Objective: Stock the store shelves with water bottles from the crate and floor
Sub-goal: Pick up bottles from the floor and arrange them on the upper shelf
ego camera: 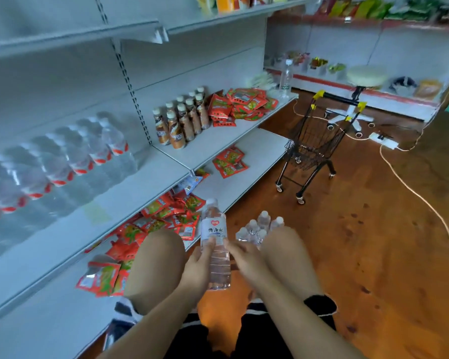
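- Our left hand (196, 270) grip clamped on water bottle (215, 244), upright between our knees.
- Right hand (246, 263) fingertips pinch its label.
- Spare bottles (259, 228) on floor (360, 229) just behind.
- Row of bottles (70, 161) on shelf (130, 193).

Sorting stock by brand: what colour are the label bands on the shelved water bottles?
Red-orange bands, clearest in the head view.

Clear plastic, painted metal, polished wood.

Held bottle (215, 244) of clear, ribbed, glossy plastic with a white paper-like label and white cap; same clear plastic in the bottles on the floor (259, 229) and the shelf row (62, 167). Shelving (151, 182) of matt pale-grey painted metal, smooth. Snack packets (166, 211) in shiny red foil-like film. Floor (373, 242) of glossy reddish wood, marked with dark spots. Cart (314, 146) of black wire metal.
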A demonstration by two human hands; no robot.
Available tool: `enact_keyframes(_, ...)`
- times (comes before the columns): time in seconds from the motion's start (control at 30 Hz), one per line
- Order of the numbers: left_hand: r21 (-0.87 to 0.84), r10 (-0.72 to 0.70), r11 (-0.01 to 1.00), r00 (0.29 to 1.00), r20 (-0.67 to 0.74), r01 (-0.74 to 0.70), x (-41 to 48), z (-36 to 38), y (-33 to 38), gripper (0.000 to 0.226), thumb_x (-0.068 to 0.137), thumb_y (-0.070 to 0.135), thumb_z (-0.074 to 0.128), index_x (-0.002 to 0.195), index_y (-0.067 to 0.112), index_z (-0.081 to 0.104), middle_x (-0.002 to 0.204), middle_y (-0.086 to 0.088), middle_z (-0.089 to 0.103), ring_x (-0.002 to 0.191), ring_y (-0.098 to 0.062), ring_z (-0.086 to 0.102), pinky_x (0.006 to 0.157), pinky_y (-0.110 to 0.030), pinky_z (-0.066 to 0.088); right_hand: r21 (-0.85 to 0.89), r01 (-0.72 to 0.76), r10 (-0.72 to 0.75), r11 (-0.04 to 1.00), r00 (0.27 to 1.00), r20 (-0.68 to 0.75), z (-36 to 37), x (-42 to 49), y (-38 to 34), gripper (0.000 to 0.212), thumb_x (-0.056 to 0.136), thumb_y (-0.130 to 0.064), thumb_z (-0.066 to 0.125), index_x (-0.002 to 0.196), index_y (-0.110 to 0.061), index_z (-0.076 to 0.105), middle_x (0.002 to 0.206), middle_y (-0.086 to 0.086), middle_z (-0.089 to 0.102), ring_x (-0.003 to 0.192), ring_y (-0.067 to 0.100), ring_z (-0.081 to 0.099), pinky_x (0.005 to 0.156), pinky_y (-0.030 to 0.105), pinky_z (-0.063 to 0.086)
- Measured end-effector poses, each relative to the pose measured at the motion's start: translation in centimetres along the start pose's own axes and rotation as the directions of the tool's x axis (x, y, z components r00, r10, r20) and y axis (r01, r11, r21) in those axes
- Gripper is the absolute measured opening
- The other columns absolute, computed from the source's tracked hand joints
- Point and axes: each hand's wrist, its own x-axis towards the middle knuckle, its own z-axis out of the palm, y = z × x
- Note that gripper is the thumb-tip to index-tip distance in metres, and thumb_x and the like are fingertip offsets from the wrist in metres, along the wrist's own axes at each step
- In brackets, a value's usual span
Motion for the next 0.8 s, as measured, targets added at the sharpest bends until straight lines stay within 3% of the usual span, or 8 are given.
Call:
enact_keyframes(0.17,0.103,0.031,0.995,0.993,-0.114,-0.020,-2.6,-4.9,-0.7,0.060,0.091,0.070,0.049,0.115,0.019,0.068,0.097,-0.004,0.077,0.080,-0.014,0.075,0.059,-0.023,0.055,-0.034,-0.033,0.038,0.999,0.988,0.148,4.1,0.0,-0.2,0.027,0.101,-0.028,0.059,0.103,-0.009,0.078,0.098,0.007,0.079,0.090,0.020,0.075,0.081,0.029,0.058)
enact_keyframes(0.23,0.149,0.058,0.988,0.990,-0.130,-0.038,-3.7,-6.9,-1.1,0.067,0.088,0.075,0.048,0.116,0.017,0.067,0.094,-0.001,0.075,0.073,-0.002,0.071,0.061,-0.017,0.054,-0.031,-0.045,0.051,0.998,0.978,0.204,5.7,-0.3,-0.4,0.023,0.099,-0.026,0.061,0.102,-0.011,0.079,0.099,0.008,0.079,0.093,0.025,0.075,0.086,0.039,0.058)
enact_keyframes(0.3,0.166,0.086,0.985,0.980,-0.178,-0.056,-5.2,-8.9,-1.2,0.054,0.095,0.066,0.047,0.114,0.018,0.064,0.092,0.001,0.072,0.065,0.005,0.067,0.060,-0.011,0.051,-0.025,-0.054,0.059,0.998,0.966,0.253,7.5,-0.7,-0.6,0.022,0.098,-0.027,0.063,0.104,-0.012,0.078,0.100,0.010,0.078,0.097,0.032,0.074,0.091,0.046,0.057)
enact_keyframes(0.4,0.092,0.108,0.992,0.964,-0.242,-0.088,-7.2,-11.9,-1.2,0.062,0.082,0.081,0.053,0.106,0.025,0.064,0.086,0.001,0.071,0.070,-0.012,0.070,0.071,-0.035,0.059,-0.046,-0.020,0.034,0.999,0.941,0.338,10.2,-1.6,-2.2,0.025,0.095,-0.032,0.068,0.110,-0.015,0.077,0.105,0.009,0.078,0.101,0.031,0.073,0.096,0.052,0.056)
enact_keyframes(0.5,-0.013,0.206,0.976,0.936,-0.285,-0.219,-9.2,-14.6,0.3,0.054,0.092,0.070,0.053,0.112,0.022,0.068,0.095,-0.013,0.072,0.081,-0.020,0.069,0.079,-0.051,0.062,-0.072,0.136,-0.088,0.988,0.883,0.460,12.7,-2.3,-5.4,0.017,0.096,-0.028,0.067,0.110,-0.026,0.077,0.111,-0.004,0.077,0.109,0.014,0.071,0.099,0.041,0.055)
enact_keyframes(0.6,-0.006,0.313,0.941,0.878,-0.362,-0.338,-11.3,-17.0,3.8,0.049,0.094,0.068,0.049,0.119,0.029,0.067,0.108,-0.003,0.076,0.101,-0.021,0.073,0.092,-0.052,0.057,-0.067,0.314,-0.227,0.947,0.803,0.552,15.0,-2.6,-10.8,0.023,0.098,-0.013,0.064,0.108,-0.032,0.070,0.105,-0.008,0.076,0.099,-0.002,0.070,0.082,0.015,0.053)
enact_keyframes(0.73,0.159,0.483,0.872,0.758,-0.438,-0.463,-13.5,-19.7,10.5,0.064,0.083,0.078,0.048,0.106,0.019,0.060,0.095,-0.001,0.073,0.090,-0.021,0.070,0.080,-0.039,0.057,-0.032,0.597,-0.463,0.801,0.653,0.599,17.2,-3.0,-17.4,0.039,0.096,-0.017,0.068,0.132,-0.032,0.062,0.122,-0.010,0.071,0.108,0.006,0.068,0.091,0.025,0.056)
enact_keyframes(0.8,0.322,0.599,0.801,0.692,-0.403,-0.505,-14.5,-20.5,14.2,0.062,0.089,0.075,0.044,0.116,0.021,0.056,0.104,0.006,0.073,0.097,-0.012,0.069,0.084,-0.032,0.053,-0.017,0.720,-0.566,0.694,0.560,0.605,17.8,-3.1,-20.5,0.047,0.095,-0.023,0.069,0.138,-0.036,0.057,0.125,-0.018,0.068,0.113,0.002,0.064,0.091,0.028,0.057)
